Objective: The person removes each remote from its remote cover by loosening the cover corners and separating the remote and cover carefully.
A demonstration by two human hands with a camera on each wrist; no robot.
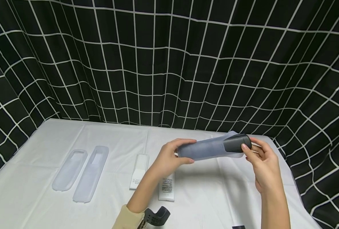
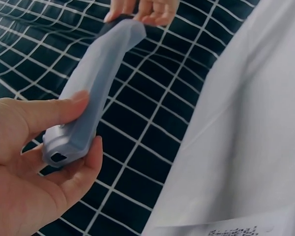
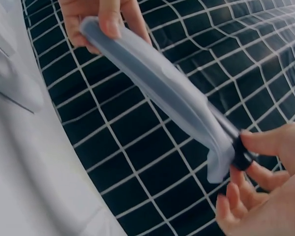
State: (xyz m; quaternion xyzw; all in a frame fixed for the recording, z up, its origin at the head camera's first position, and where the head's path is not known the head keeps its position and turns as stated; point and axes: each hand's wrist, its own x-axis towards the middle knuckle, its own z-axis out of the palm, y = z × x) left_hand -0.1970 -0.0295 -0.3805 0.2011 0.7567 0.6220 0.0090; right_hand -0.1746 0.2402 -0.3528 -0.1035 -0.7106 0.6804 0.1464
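A black remote control (image 1: 238, 143) sits mostly inside a translucent silicone sleeve (image 1: 203, 149), held up above the table. My left hand (image 1: 169, 157) grips the sleeve's far-left end between thumb and fingers; a small dark cutout shows there in the left wrist view. My right hand (image 1: 263, 162) pinches the bare black end of the remote at the right. Around that end the sleeve's mouth (image 3: 219, 164) flares and folds outward. The remote's button face cannot be made out through the sleeve.
Two more translucent sleeves (image 1: 90, 175) lie side by side on the left of the white-covered table (image 1: 29, 190). Two slim white objects with printed labels (image 1: 166, 189) lie near the left forearm. A black curtain with white grid lines (image 1: 158, 63) hangs behind and at both sides.
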